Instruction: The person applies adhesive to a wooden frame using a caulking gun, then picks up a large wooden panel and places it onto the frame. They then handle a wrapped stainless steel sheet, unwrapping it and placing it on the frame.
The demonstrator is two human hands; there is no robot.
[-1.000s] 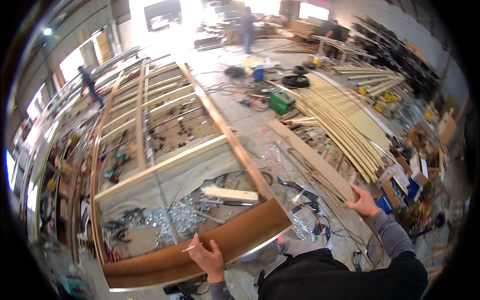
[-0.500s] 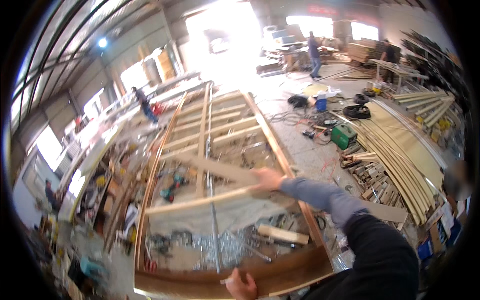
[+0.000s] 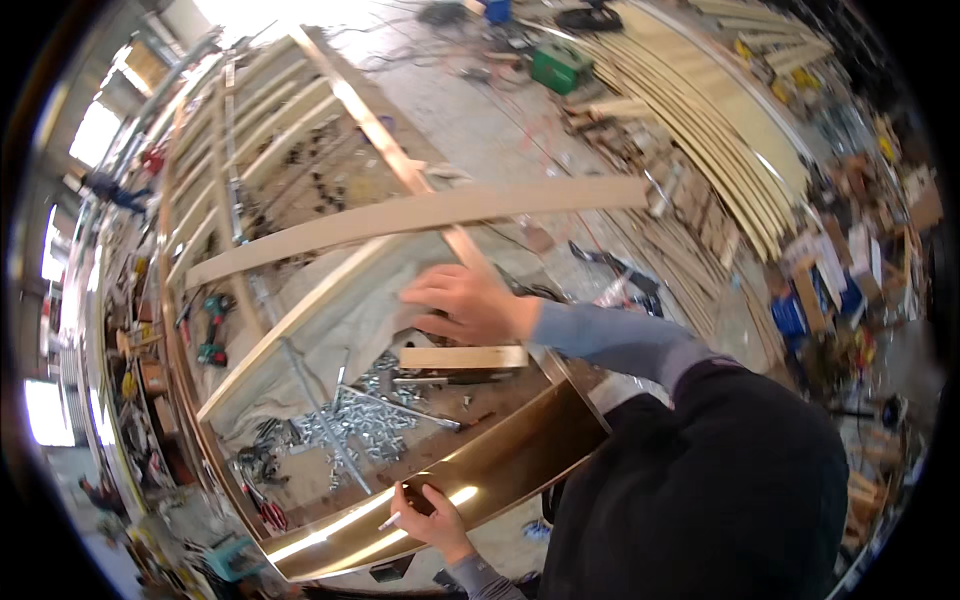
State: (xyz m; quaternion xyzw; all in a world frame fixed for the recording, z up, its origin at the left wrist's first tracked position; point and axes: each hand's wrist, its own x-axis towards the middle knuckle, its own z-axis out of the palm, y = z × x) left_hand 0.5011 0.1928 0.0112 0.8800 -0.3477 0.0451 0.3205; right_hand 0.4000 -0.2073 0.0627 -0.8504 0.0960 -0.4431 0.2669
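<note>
My right hand [image 3: 465, 303] hangs over the near part of a large frame, fingers apart and a little curled, holding nothing. Just beyond it, a long flat tan board [image 3: 420, 215] lies slantwise over the frame's wooden rails, its right end past the side rail. My left hand [image 3: 432, 522] is at the frame's shiny bronze-coloured near end panel [image 3: 530, 425]. Between its fingers sticks out a short white stick that looks like a cigarette [image 3: 389, 522]. A short wooden block [image 3: 464, 357] lies below my right hand, close to a pile of silvery screws or bolts [image 3: 365, 425].
A cordless drill [image 3: 213, 325] and red-handled pliers [image 3: 272, 514] lie inside the frame at left. A metal rod [image 3: 325, 420] crosses the screw pile. Beyond the right rail are a green machine [image 3: 560, 68], wood offcuts and long strips [image 3: 690, 130]. Another person [image 3: 115, 190] stands far left.
My right hand has let go of the tan board and drawn back toward me. The board now lies across the frame. The view has tilted down and swung right.
</note>
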